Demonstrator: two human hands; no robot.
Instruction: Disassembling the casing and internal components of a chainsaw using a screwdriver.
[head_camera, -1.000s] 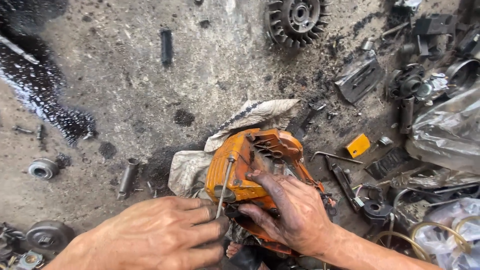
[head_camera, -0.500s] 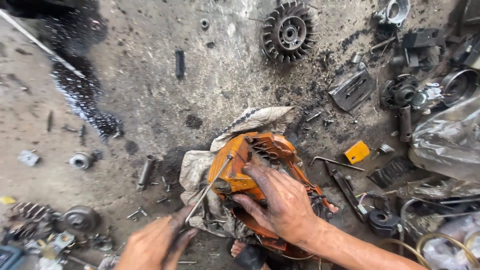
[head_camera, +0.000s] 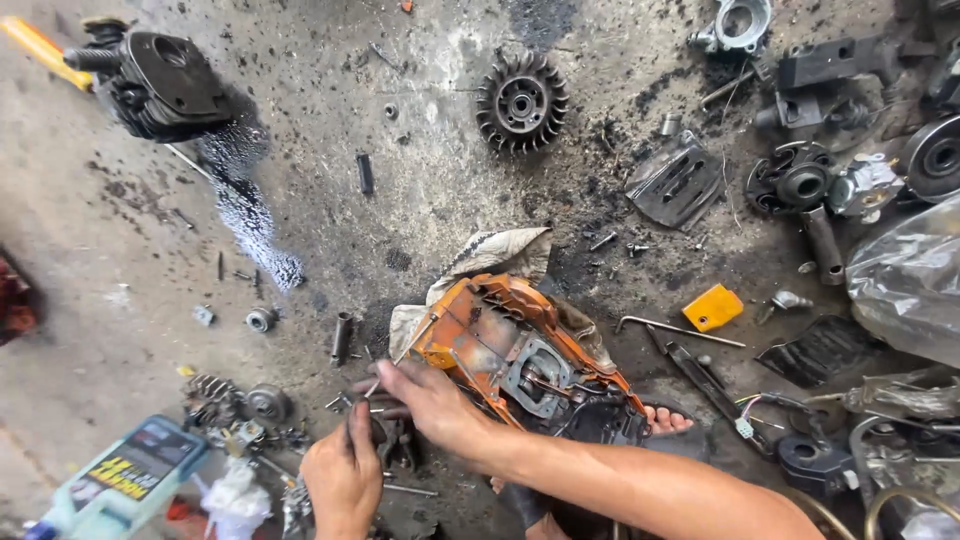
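An orange engine housing (head_camera: 500, 345) with a grey metal insert lies on a dirty rag (head_camera: 500, 252) on the oily concrete floor. A thin screwdriver (head_camera: 405, 352) slants from the housing's left edge down to my hands. My right hand (head_camera: 435, 400) reaches across from the right, its fingertips pinching the shaft just left of the housing. My left hand (head_camera: 342, 478) is curled at the bottom of the view around the dark handle end, next to a small dark part (head_camera: 388, 440). The handle itself is mostly hidden.
A black finned flywheel (head_camera: 521, 101) lies at the top centre and a black cylinder block (head_camera: 160, 80) at the top left. A yellow block (head_camera: 712, 307), a hex key (head_camera: 680, 330) and several engine parts lie to the right. A teal bottle (head_camera: 125, 475) is at the lower left, and toes in a sandal (head_camera: 665, 420) show beside the housing.
My right hand has come off the top of the housing and moved left onto the screwdriver shaft. My left hand has slid down and back. The view has pulled away and tilted up.
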